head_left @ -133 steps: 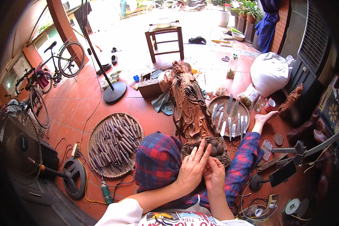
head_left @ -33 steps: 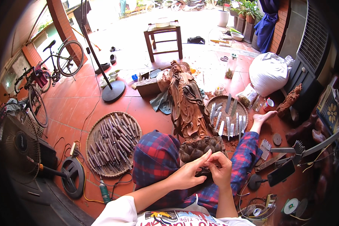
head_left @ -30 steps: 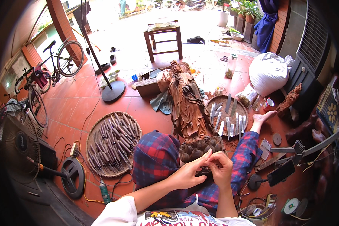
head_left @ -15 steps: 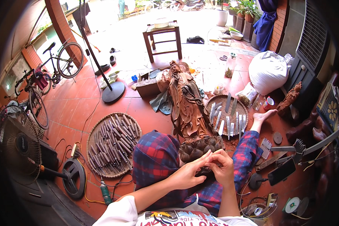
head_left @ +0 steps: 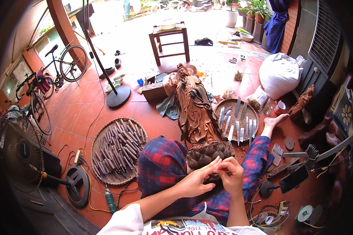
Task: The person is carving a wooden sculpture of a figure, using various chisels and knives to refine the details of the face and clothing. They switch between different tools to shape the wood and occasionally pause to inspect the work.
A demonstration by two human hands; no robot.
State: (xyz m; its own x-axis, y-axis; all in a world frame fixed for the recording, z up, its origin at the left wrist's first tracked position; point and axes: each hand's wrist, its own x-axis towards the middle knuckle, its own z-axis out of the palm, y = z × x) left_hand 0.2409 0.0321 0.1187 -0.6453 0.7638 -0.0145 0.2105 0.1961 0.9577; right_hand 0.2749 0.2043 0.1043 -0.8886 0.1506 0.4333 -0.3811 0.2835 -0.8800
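Note:
A carved brown wooden statue of a robed figure point(head_left: 196, 105) lies tilted away from me, its lotus-petal base point(head_left: 204, 157) between my legs. Just above the near side of that base, my two hands meet at the fingertips. My left hand point(head_left: 196, 182) has its fingers stretched out, the tips against the right hand's fingers. My right hand point(head_left: 232, 175) is bent in a pinch at those tips; anything held there is hidden or too small to make out. Neither hand visibly holds a carving tool.
Left of my knee, a round basket point(head_left: 93, 150) holds many wooden-handled chisels. Another woven tray point(head_left: 256, 114) with flat metal blades lies right of the statue. A green power drill point(head_left: 110, 200), a fan point(head_left: 23, 150), a phone on a stand point(head_left: 294, 178) and cords surround me.

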